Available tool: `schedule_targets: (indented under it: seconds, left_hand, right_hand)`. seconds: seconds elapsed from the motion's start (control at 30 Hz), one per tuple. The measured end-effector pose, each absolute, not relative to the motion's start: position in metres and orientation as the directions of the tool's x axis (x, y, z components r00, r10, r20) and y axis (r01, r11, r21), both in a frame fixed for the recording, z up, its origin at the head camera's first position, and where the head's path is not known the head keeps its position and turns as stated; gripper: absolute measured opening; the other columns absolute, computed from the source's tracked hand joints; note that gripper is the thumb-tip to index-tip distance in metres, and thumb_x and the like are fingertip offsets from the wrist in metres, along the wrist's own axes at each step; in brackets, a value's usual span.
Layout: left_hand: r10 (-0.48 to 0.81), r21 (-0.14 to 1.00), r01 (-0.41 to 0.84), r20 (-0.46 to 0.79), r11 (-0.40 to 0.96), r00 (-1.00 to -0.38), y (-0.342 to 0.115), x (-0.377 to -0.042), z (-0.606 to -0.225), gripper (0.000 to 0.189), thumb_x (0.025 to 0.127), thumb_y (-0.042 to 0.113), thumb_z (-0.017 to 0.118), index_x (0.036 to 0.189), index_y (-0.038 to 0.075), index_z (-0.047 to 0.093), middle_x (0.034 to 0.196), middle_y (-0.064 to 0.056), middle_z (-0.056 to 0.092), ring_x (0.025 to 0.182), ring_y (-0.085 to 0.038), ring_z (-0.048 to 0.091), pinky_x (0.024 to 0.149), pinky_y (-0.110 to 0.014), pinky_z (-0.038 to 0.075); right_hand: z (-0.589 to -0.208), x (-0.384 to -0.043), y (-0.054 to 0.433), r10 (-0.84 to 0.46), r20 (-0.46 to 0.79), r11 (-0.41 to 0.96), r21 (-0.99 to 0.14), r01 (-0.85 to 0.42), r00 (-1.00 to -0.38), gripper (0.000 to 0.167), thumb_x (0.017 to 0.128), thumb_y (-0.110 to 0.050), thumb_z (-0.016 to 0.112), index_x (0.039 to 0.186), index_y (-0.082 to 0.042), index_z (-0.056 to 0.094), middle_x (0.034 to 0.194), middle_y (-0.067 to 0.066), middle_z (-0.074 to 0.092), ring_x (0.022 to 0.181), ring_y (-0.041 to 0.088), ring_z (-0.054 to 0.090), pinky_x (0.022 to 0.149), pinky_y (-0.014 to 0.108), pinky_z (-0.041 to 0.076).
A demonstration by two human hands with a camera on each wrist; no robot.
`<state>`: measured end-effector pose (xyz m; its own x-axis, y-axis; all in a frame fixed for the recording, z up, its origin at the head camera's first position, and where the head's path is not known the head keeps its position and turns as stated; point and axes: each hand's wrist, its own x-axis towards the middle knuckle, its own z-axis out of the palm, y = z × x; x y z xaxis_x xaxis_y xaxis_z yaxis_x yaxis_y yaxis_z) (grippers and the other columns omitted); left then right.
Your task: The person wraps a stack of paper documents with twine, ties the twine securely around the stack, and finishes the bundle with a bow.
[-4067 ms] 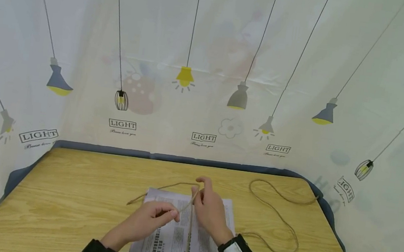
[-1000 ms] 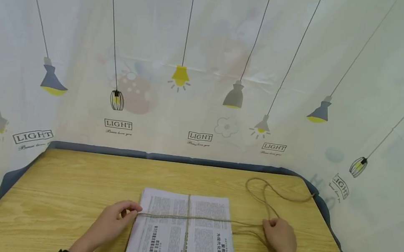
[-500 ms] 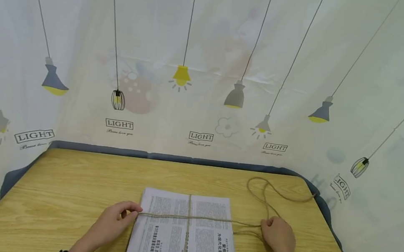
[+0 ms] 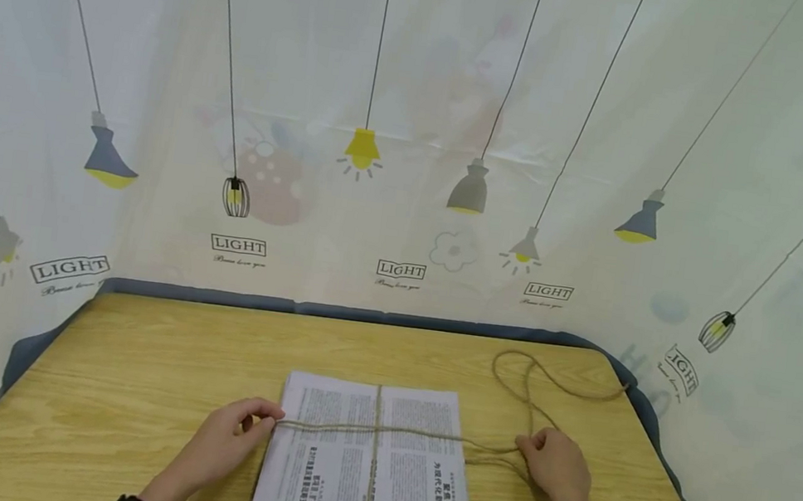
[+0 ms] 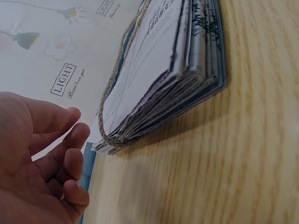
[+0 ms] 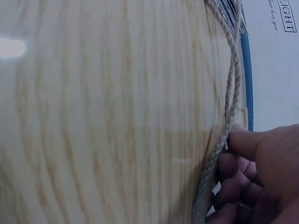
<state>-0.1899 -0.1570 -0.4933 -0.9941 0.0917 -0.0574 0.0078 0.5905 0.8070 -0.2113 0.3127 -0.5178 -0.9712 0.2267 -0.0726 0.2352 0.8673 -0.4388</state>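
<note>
A stack of folded newspapers (image 4: 331, 459) lies on the wooden table, with brown rope (image 4: 370, 489) running front to back over its middle. Another length of the rope crosses it sideways and bends round the left edge. Beside that edge is my left hand (image 4: 228, 434), its fingers loosely bent; in the left wrist view the fingertips (image 5: 77, 135) stand slightly apart from the rope bend (image 5: 103, 133). To the right of the stack, my right hand (image 4: 558, 470) pinches the rope (image 6: 226, 135) between thumb and fingers, close over the table. Part of that grip is hidden.
The rope's loose length (image 4: 527, 391) loops across the table's back right and reaches its edge. The wooden table (image 4: 170, 356) ends at a dark blue border (image 4: 334, 312), with a lamp-printed curtain (image 4: 334, 67) behind and at both sides.
About four seconds ago both hands worked the rope above the newspapers. Since then they have parted to either side, and the rope lies sideways across the stack. The last second shows barely any motion.
</note>
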Motion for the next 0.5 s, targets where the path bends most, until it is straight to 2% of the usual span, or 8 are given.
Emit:
schedule_targets:
  seconds: [0.1,0.2,0.3,0.37,0.43,0.5]
  left_hand:
    - [0.090,0.808,0.000,-0.066,0.589,-0.994,-0.156,-0.190,-0.493,0.014,0.097,0.015,0.060,0.105,0.019,0.070,0.098,0.002,0.063,0.079,-0.012,0.046,0.062,-0.024,0.036]
    - [0.090,0.808,-0.001,-0.067,0.590,-0.994,-0.156,-0.190,-0.492,0.014,0.097,0.015,0.060,0.105,0.018,0.070,0.098,0.002,0.063,0.080,-0.012,0.047,0.063,-0.024,0.036]
    - [0.091,0.807,0.003,-0.063,0.591,-0.994,-0.155,-0.190,-0.492,0.014,0.097,0.014,0.060,0.105,0.018,0.070,0.098,0.002,0.063,0.081,-0.012,0.047,0.064,-0.024,0.036]
    - [0.090,0.807,0.005,-0.060,0.590,-0.994,-0.155,-0.190,-0.492,0.014,0.096,0.014,0.060,0.105,0.018,0.070,0.099,0.002,0.063,0.081,-0.012,0.047,0.064,-0.024,0.036]
    - [0.088,0.808,0.005,-0.058,0.589,-0.994,-0.155,-0.190,-0.493,0.013,0.096,0.014,0.060,0.104,0.018,0.070,0.099,0.003,0.064,0.081,-0.012,0.047,0.064,-0.023,0.036]
    - [0.086,0.810,0.005,-0.057,0.587,-0.995,-0.154,-0.190,-0.492,0.013,0.096,0.014,0.060,0.104,0.017,0.070,0.099,0.002,0.064,0.081,-0.012,0.047,0.063,-0.023,0.037]
  right_hand:
    - [-0.516,-0.212,0.316,0.210,-0.068,0.864,-0.454,0.218,-0.975,0.033,0.094,-0.039,0.060,0.085,-0.008,0.064,0.071,0.003,0.060,0.060,0.015,0.052,0.053,0.029,0.037]
    - [-0.514,-0.211,0.321,0.223,0.010,0.863,-0.467,0.193,-0.975,0.030,0.096,-0.034,0.057,0.092,-0.005,0.065,0.077,0.007,0.064,0.062,0.017,0.055,0.053,0.031,0.040]
    - [-0.513,-0.210,0.328,0.234,0.167,0.881,-0.453,0.136,-0.958,0.021,0.096,-0.019,0.056,0.101,0.000,0.063,0.088,0.016,0.065,0.072,0.027,0.060,0.059,0.040,0.046]
    - [-0.514,-0.209,0.333,0.211,0.253,0.901,-0.424,0.088,-0.944,0.023,0.094,-0.011,0.056,0.111,0.004,0.061,0.099,0.024,0.064,0.082,0.037,0.061,0.066,0.048,0.049]
    - [-0.515,-0.209,0.337,0.188,0.288,0.914,-0.402,0.060,-0.939,0.030,0.093,-0.006,0.057,0.119,0.007,0.057,0.109,0.030,0.060,0.093,0.044,0.059,0.072,0.054,0.048]
    - [-0.516,-0.209,0.340,0.179,0.265,0.915,-0.399,0.062,-0.947,0.035,0.092,-0.006,0.057,0.124,0.009,0.054,0.115,0.033,0.057,0.097,0.047,0.057,0.075,0.056,0.047]
